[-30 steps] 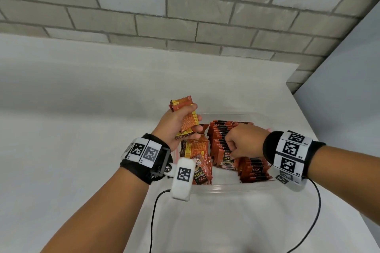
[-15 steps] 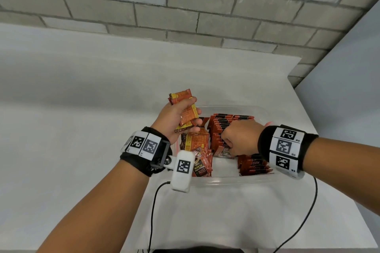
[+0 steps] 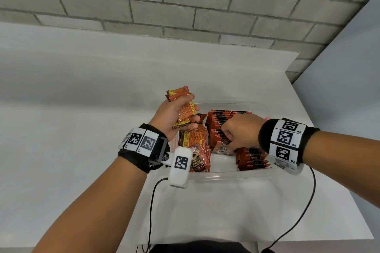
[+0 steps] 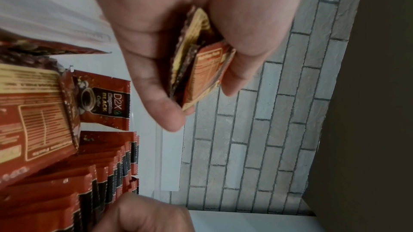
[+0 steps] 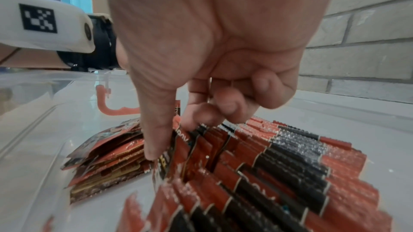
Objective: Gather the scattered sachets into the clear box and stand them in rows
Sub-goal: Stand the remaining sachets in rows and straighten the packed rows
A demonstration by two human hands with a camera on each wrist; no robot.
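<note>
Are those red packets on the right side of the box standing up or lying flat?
Standing, leaning slightly. The row of sachets shows its crimped top edges upward, packed face to face, while the right hand pinches one.

Head cam high, looking down, wrist cams close-up, all share clear box [image 3: 230, 176] interior

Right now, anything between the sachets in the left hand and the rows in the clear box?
Yes. The left hand grips a bunch of sachets above the clear box. The right hand is down in the standing rows, pinching a sachet there. A loose pile lies flat directly below the left hand.
</note>
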